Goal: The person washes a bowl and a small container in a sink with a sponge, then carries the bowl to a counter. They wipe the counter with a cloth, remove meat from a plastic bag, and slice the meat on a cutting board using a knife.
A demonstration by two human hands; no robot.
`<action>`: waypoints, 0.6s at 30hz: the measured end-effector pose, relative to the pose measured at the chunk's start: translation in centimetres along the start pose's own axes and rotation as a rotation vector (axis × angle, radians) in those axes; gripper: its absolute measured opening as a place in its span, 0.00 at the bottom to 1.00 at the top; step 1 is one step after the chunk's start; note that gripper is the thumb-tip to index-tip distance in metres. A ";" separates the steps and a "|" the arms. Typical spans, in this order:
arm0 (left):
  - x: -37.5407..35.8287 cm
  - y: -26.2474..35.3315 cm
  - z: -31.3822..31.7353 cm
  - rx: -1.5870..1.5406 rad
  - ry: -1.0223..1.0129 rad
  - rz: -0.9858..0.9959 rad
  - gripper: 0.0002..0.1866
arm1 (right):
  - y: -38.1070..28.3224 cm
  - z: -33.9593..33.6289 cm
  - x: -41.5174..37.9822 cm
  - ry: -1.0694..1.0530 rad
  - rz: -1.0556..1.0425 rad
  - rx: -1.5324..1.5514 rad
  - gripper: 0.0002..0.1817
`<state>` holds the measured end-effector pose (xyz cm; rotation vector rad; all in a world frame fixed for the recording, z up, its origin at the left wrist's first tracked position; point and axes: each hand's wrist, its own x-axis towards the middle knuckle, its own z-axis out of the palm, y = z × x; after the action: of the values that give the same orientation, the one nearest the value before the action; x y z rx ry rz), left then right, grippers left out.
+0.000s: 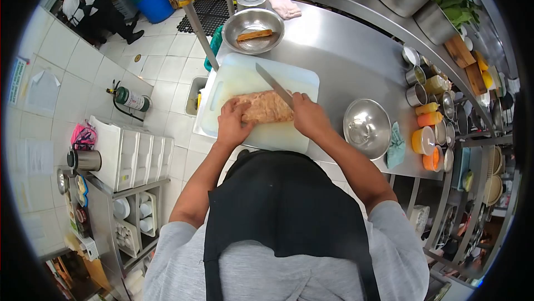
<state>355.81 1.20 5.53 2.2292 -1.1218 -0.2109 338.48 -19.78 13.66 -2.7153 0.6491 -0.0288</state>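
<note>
The big, bumpy, pinkish-brown slab of meat [266, 106] lies flat on the white plastic cutting board [300, 78]. The left hand [232, 124] presses its fingers on it. The right hand's [307, 115] fingers grip the long silver knife [273, 83].

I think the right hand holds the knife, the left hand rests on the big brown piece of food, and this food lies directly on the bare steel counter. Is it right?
Not quite: the head view shows the brown piece of food lying on a pale cutting board. The right hand does hold the knife, and the left hand rests on the food.
</note>
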 end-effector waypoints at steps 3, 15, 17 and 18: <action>-0.1 -0.1 0.2 0.002 -0.009 -0.005 0.34 | -3.0 -5.3 -0.6 0.206 -0.029 0.128 0.12; -0.3 0.0 0.1 0.018 -0.019 -0.018 0.35 | 1.4 2.9 1.9 -0.154 0.096 0.021 0.26; -0.3 0.0 0.0 0.022 -0.026 -0.023 0.35 | 2.2 2.4 2.3 -0.202 0.090 0.094 0.24; -0.4 0.0 0.0 0.028 -0.031 -0.023 0.35 | 2.8 2.1 2.5 -0.225 0.088 0.130 0.23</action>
<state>355.54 1.51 5.51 2.2713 -1.1225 -0.2417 339.69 -22.53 10.60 -2.5148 0.6736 0.2443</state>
